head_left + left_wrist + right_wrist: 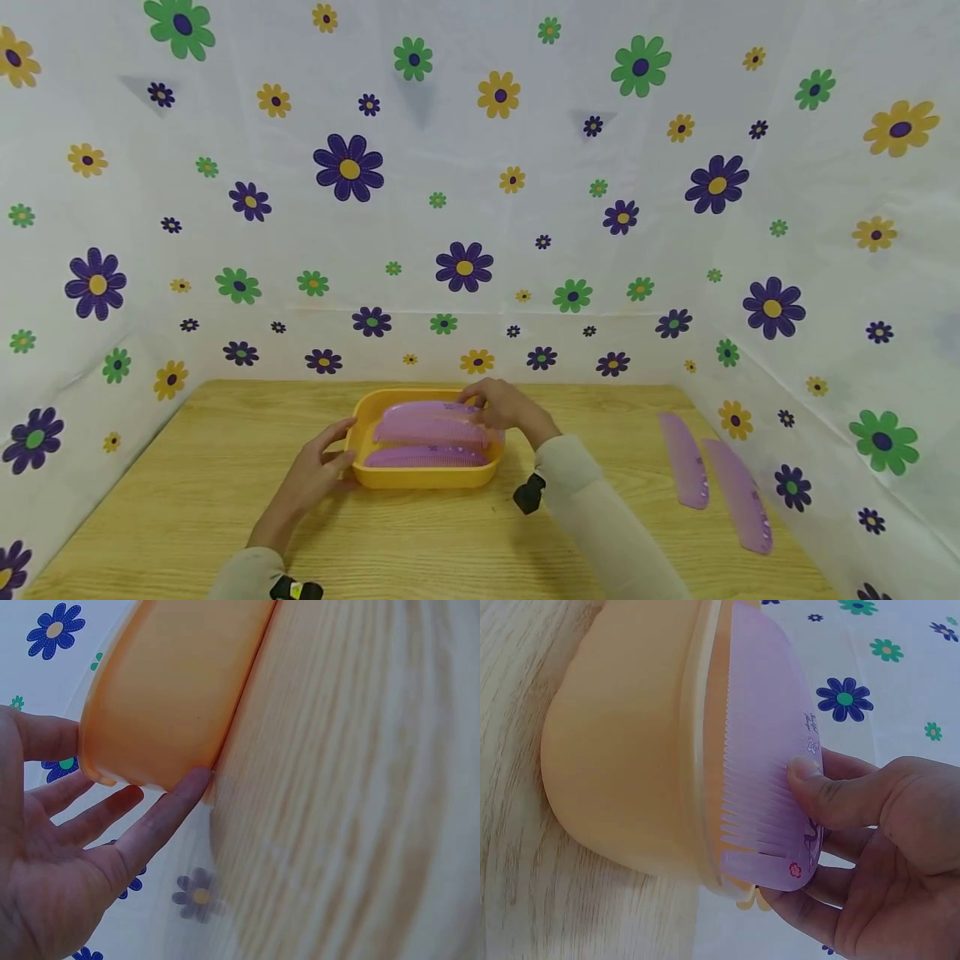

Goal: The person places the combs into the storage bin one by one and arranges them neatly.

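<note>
A yellow tray point(427, 480) sits mid-table with three purple combs in it. My right hand point(501, 407) pinches the right end of the farthest comb point(423, 411), thumb on its face and fingers behind, as the right wrist view shows the comb point(769, 742) lying along the tray's rim point(622, 765). The other two combs point(426, 433) lie flat in front of it. My left hand point(330, 458) rests with straight fingers against the tray's left outer wall point(172, 682); its fingers point(161, 814) touch the wall and hold nothing.
Two more purple combs point(684, 460) point(738, 496) lie side by side on the wooden table point(187, 500) at the right, close to the flowered side wall point(840, 350). Flowered sheets enclose the back and both sides.
</note>
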The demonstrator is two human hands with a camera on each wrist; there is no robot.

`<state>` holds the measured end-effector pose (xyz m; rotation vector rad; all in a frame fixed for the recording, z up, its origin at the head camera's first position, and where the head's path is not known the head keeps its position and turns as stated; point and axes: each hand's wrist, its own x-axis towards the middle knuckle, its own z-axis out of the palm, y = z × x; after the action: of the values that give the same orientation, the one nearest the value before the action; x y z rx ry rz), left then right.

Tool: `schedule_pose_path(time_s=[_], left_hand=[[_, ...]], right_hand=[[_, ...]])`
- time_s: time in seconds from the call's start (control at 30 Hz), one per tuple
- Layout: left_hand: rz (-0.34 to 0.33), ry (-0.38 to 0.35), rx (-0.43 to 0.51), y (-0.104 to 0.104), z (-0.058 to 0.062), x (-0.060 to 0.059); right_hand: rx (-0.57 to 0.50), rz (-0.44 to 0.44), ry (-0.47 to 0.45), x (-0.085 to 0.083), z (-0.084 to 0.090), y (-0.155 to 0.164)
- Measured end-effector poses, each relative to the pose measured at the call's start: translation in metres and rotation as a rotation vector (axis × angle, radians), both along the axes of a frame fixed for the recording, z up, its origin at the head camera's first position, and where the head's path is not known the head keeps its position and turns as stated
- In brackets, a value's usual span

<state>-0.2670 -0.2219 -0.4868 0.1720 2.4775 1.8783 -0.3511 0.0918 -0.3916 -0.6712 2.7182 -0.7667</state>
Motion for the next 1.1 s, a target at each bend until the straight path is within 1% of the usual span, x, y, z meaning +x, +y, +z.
schedule_pose_path(time_s=[0.1,0.27,0.47,0.7,0.97,1.1], left_hand=[[-0.002,0.000,-0.003,0.000,-0.001,0.000],[-0.001,0.002,-0.003,0.000,-0.001,0.000],[0.001,0.007,0.004,-0.001,-0.002,0.000],[0.005,0.002,0.003,0.000,-0.001,-0.001],[0.004,0.004,0.000,0.000,-0.001,0.000],[0.001,0.005,0.000,0.000,-0.001,0.000]], right_hand=[[-0.007,0.011,0.008,0.001,-0.002,-0.003],[-0.036,0.010,-0.023,0.004,-0.009,-0.007],[-0.019,0.025,-0.022,0.005,-0.016,-0.011],[-0.007,0.016,-0.031,0.007,-0.020,-0.015],[-0.007,0.024,-0.039,0.009,-0.022,-0.019],[0.001,0.039,-0.028,0.009,-0.023,-0.021]])
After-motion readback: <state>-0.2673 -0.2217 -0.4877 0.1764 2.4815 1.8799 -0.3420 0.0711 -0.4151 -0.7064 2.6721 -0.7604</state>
